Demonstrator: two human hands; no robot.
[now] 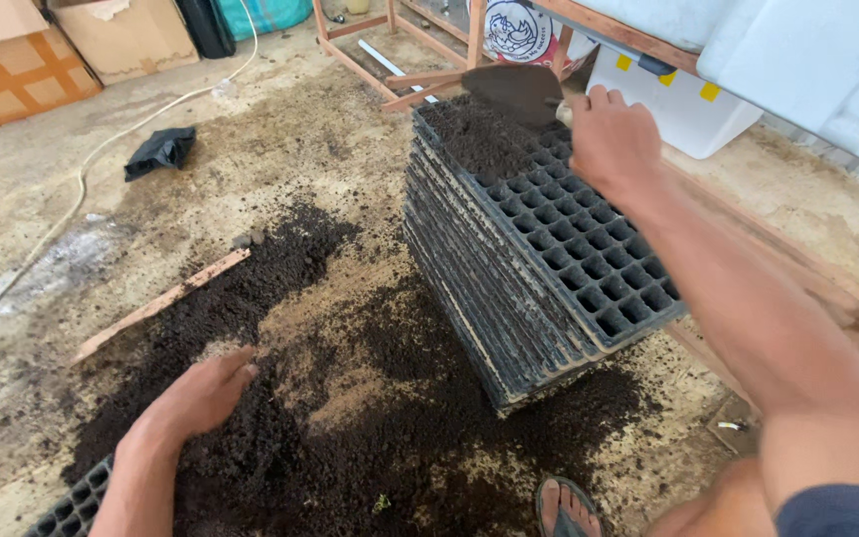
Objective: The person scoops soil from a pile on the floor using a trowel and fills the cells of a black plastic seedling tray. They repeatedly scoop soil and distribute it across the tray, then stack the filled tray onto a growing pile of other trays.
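Head view: my right hand (pixel 611 139), upper right, grips a trowel (pixel 517 89) dumping soil onto the top tray (pixel 559 224). Only its far corner is filled; most cells remain empty. My left hand (pixel 206 393), lower left, lies flat and open on the soil pile (pixel 280 457).

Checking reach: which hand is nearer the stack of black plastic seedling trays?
Right. The right hand is over the stack of black plastic seedling trays; the left hand rests on soil beside it.

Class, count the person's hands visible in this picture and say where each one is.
2. The left hand rests in the loose soil on the floor; the right hand holds a trowel over the stacked seed trays. None seems hidden.
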